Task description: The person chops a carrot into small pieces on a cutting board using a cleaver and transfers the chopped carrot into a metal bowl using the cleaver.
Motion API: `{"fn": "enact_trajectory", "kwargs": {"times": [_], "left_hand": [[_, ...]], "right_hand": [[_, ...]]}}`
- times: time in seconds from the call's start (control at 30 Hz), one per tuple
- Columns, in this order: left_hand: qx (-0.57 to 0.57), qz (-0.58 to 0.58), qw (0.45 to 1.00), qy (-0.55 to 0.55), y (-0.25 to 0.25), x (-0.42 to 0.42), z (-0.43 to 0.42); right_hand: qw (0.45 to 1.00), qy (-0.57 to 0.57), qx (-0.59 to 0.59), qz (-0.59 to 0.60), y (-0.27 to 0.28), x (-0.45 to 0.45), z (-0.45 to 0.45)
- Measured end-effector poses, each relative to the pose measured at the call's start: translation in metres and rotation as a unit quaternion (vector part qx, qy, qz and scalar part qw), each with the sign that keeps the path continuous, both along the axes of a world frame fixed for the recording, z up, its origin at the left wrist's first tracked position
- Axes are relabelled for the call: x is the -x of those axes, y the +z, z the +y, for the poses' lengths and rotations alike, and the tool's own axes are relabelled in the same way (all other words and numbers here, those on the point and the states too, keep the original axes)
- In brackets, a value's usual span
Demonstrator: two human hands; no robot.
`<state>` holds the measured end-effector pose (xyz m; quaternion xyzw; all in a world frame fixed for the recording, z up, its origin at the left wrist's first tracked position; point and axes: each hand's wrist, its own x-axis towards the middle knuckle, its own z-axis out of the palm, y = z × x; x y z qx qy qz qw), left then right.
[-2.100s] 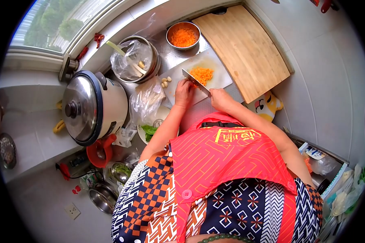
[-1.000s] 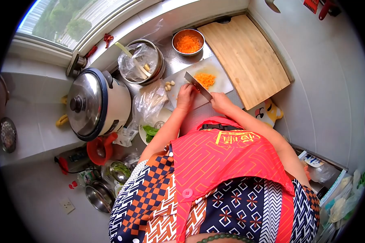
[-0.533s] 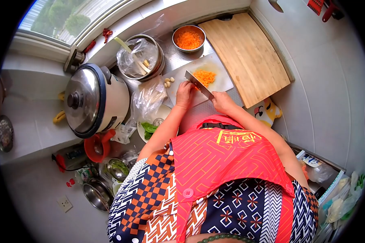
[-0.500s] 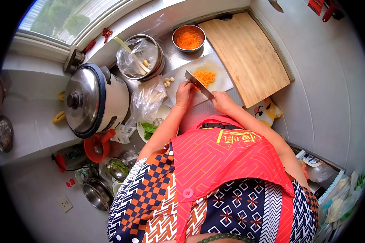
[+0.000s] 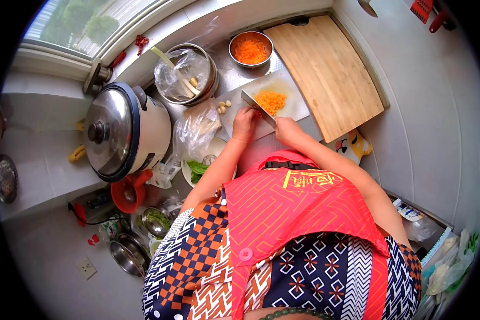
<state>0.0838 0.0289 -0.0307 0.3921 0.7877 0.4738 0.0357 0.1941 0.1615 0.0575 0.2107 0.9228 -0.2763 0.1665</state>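
Observation:
My right hand [image 5: 287,129] grips the handle of a broad kitchen knife [image 5: 257,105], its blade slanting across a white cutting board [image 5: 296,111]. On the near left side of the blade, my left hand [image 5: 244,124] has its fingers curled down. A bit of orange shows at its fingertips, seemingly a piece of carrot, mostly hidden. Beyond the blade lies a small heap of diced carrot [image 5: 272,101]. Several garlic cloves [image 5: 222,108] sit at the board's left edge.
A metal bowl of chopped carrot [image 5: 250,52] stands behind the board. To the right lies a large wooden board [image 5: 330,74]. Leftward are stacked bowls with a plastic bag [image 5: 178,72], a rice cooker [image 5: 130,133] and a plate with green leaves [image 5: 197,172].
My right hand and the knife have shifted slightly left, bringing the blade nearer my left fingers. The left hand stays almost in place.

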Motion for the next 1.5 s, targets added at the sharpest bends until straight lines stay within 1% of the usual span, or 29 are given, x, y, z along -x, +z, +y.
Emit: {"fn": "enact_trajectory", "kwargs": {"times": [0.07,0.17,0.23,0.37,0.47,0.57,0.87,0.97,1.17,1.27,1.37,1.47,1.5], "left_hand": [[0.010,-0.007,1.000,-0.006,0.004,0.002,-0.002],[0.038,-0.085,0.996,-0.006,0.012,0.006,-0.005],[0.022,-0.085,0.996,0.003,0.016,0.006,-0.006],[0.022,-0.066,0.998,0.005,0.023,0.004,-0.007],[0.030,-0.031,0.999,-0.005,0.012,0.003,-0.007],[0.030,-0.020,0.999,-0.012,0.010,0.002,-0.006],[0.016,-0.002,1.000,-0.001,0.010,0.001,-0.004],[0.025,-0.021,0.999,-0.002,0.010,-0.001,-0.005],[0.017,0.004,1.000,-0.010,0.001,0.001,-0.005],[0.002,0.015,1.000,-0.006,0.004,0.000,-0.005],[0.000,0.011,1.000,-0.005,-0.004,0.001,-0.005],[0.031,-0.008,0.999,-0.005,-0.001,0.001,-0.006],[0.026,-0.010,1.000,-0.007,0.001,0.001,-0.006]], "right_hand": [[1.000,-0.002,0.005,0.015,0.002,-0.002,0.000],[1.000,0.003,0.008,0.015,0.005,-0.003,0.001],[1.000,0.003,0.011,0.020,0.004,-0.003,0.001],[1.000,-0.001,0.010,0.019,0.006,-0.004,0.001],[0.999,-0.007,0.018,0.029,0.004,-0.005,0.001],[1.000,-0.003,0.019,0.009,0.006,-0.004,0.002],[0.997,0.007,0.023,0.069,-0.003,-0.016,0.006],[0.998,0.006,0.025,0.048,0.010,-0.016,0.004],[0.999,0.019,0.019,0.045,0.008,-0.016,0.005],[1.000,0.009,0.024,0.012,0.008,-0.013,0.004],[1.000,0.015,0.018,0.005,-0.004,-0.010,0.004],[1.000,0.005,0.012,0.016,-0.003,-0.003,-0.001],[1.000,0.005,0.013,0.018,-0.003,-0.003,-0.001]]}}
